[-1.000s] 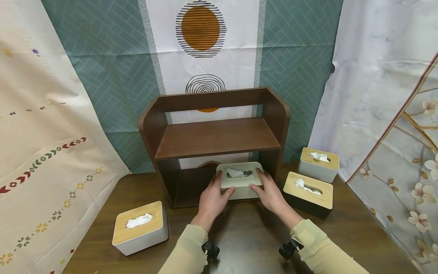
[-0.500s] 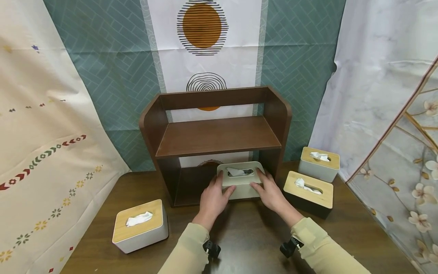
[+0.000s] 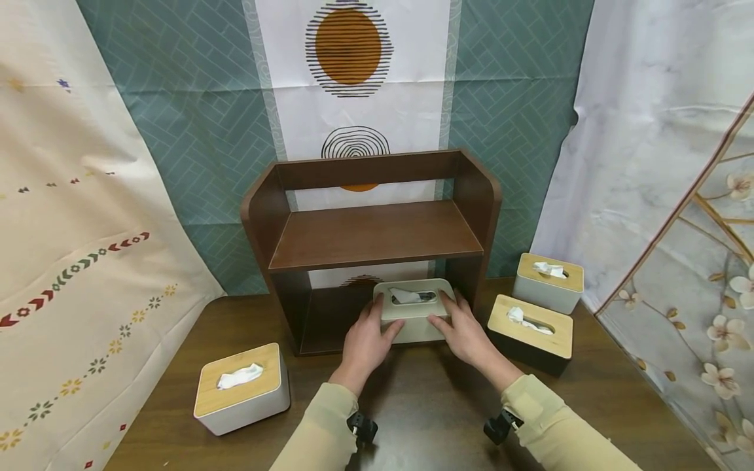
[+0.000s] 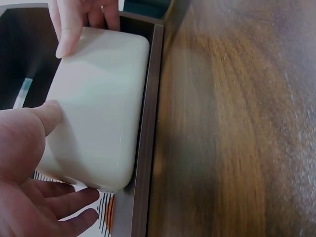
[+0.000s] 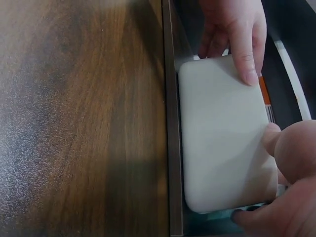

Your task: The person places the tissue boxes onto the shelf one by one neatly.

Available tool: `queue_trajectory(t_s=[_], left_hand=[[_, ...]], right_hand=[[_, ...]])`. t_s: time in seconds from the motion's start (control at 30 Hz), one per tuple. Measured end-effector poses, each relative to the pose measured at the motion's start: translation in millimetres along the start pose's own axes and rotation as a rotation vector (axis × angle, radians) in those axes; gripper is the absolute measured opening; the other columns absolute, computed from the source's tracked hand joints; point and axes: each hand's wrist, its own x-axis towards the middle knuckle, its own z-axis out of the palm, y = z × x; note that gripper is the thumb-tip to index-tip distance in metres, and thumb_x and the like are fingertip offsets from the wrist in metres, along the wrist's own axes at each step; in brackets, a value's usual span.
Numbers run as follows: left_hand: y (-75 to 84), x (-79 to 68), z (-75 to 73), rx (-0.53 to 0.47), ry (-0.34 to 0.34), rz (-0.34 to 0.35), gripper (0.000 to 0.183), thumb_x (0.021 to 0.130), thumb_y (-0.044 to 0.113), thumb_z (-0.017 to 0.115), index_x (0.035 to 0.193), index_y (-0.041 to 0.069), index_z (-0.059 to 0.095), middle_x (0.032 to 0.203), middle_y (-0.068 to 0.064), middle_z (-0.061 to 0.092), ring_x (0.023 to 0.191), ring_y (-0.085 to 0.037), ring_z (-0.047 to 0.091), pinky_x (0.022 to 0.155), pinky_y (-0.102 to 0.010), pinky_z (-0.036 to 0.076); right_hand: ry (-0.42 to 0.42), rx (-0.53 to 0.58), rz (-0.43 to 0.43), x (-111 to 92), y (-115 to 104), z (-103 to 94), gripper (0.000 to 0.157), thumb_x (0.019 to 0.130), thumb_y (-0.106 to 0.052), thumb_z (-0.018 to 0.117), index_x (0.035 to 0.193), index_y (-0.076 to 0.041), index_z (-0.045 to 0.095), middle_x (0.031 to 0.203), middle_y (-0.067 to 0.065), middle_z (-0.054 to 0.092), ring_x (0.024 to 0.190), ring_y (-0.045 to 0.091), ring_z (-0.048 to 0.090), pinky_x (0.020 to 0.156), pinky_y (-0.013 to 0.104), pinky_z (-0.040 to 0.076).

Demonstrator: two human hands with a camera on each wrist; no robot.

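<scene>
Two hands share one pale box (image 3: 415,327), which sits in the lower bay (image 3: 331,320) of the shelf (image 3: 377,230), well right of the bay's middle. Its long axis runs along the shelf's front edge, roughly parallel to it, with the front face just behind that edge. The left hand (image 3: 366,340) grips the end toward the shelf's left side; the right hand (image 3: 464,335) grips the end toward its right side. On each, the thumb presses the front face while the fingers wrap round the end. Neither hand is nearer: both are on the box, reaching in from the shelf's front.

What any move seems to turn on is the gap at the shelf's right side. The right hand's fingers lie between box and side wall there, whereas the bay has far more room to the left. Whether the box bears fully on the shelf's floor cannot be told.

Off the shelf's left front corner stands a white box (image 3: 244,398); to the shelf's right stand a black box (image 3: 533,339) and, farther back, a grey box (image 3: 546,291).

No brand, label or writing can be read; the cloth (image 3: 406,118) behind the shelf shows only printed circles and lines.
</scene>
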Motion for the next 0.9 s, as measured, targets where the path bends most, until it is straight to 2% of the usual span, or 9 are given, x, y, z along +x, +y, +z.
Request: queue_trajectory(t_s=[0.2, 0.33, 0.43, 0.6, 0.9], left_hand=[[2.0, -2.4, -5.5, -0.002, -0.014, -0.023, 0.082, 0.106, 0.045, 0.076, 0.169, 0.005, 0.042, 0.166, -0.033, 0.043, 0.134, -0.055, 0.062, 0.104, -0.066, 0.054], [4.3, -7.4, -13.1, 0.001, 0.002, -0.009, 0.083, 0.106, 0.048, 0.076, 0.17, 0.008, 0.041, 0.169, -0.031, 0.04, 0.14, -0.055, 0.057, 0.107, -0.068, 0.051], [5.6, -13.7, -20.5, 0.017, 0.02, 0.012, 0.083, 0.105, 0.048, 0.076, 0.169, 0.007, 0.042, 0.17, -0.03, 0.04, 0.144, -0.052, 0.054, 0.111, -0.067, 0.049], [5.2, -28.6, -33.8, 0.062, 0.032, 0.018, 0.085, 0.105, 0.049, 0.076, 0.169, 0.005, 0.042, 0.17, -0.029, 0.041, 0.153, -0.049, 0.045, 0.118, -0.066, 0.042], [1.2, -58.4, -57.6, 0.181, 0.068, 0.027, 0.08, 0.105, 0.05, 0.075, 0.165, 0.004, 0.049, 0.168, -0.028, 0.045, 0.157, -0.05, 0.039, 0.125, -0.074, 0.024]], right_hand=[[0.082, -0.053, -0.085, -7, -8, 1.4, 0.074, 0.111, -0.031, 0.071, 0.169, 0.002, 0.039, 0.178, 0.033, 0.015, 0.16, 0.056, 0.027, 0.121, 0.071, 0.036], [0.154, -0.118, -0.169, -14, -13, 3.7, 0.073, 0.108, -0.027, 0.076, 0.166, 0.003, 0.043, 0.178, 0.029, 0.024, 0.16, 0.051, 0.03, 0.117, 0.069, 0.042], [0.185, -0.182, -0.232, -21, -19, 6.4, 0.076, 0.105, -0.027, 0.079, 0.165, 0.005, 0.044, 0.178, 0.027, 0.027, 0.163, 0.047, 0.027, 0.12, 0.067, 0.039], [0.194, -0.268, -0.315, -30, -31, 13.0, 0.081, 0.103, -0.031, 0.081, 0.165, 0.006, 0.044, 0.176, 0.026, 0.031, 0.164, 0.045, 0.025, 0.128, 0.065, 0.028], [0.138, -0.313, -0.414, -45, -59, 27.4, 0.085, 0.105, -0.039, 0.077, 0.17, -0.001, 0.039, 0.177, 0.022, 0.033, 0.166, 0.042, 0.024, 0.13, 0.064, 0.023]])
